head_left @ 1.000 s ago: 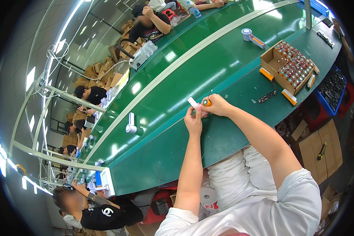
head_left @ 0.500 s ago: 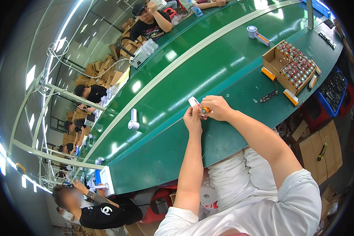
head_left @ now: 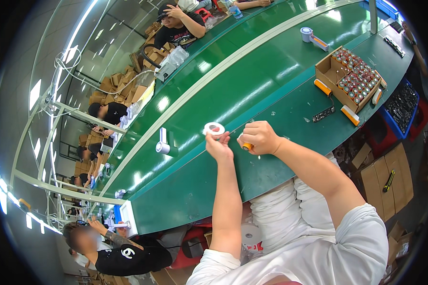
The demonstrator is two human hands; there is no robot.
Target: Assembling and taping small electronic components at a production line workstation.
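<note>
My left hand (head_left: 220,148) is closed on the edge of a roll of white tape (head_left: 207,128), held up over the border between the green worktable (head_left: 195,190) and the green belt. Its ring faces up, with reddish skin showing through the hole. To its right, my right hand (head_left: 262,137) is curled round an orange cylindrical battery (head_left: 246,146), and only the battery's end shows below the fingers. A small gap separates the two hands. Both are above the worktable, in front of my lap.
An open cardboard box (head_left: 327,71) of upright batteries stands at right. Nearby lie orange batteries (head_left: 323,87) and a dark circuit strip (head_left: 324,114). White handheld devices (head_left: 162,146) rest on the belt. A blue bin (head_left: 402,110) is beyond the table edge. Co-workers sit across and at left.
My hands have come apart. The left moved left with the tape roll and tilted its ring upward; the right stayed close to its place, lowering slightly with the battery.
</note>
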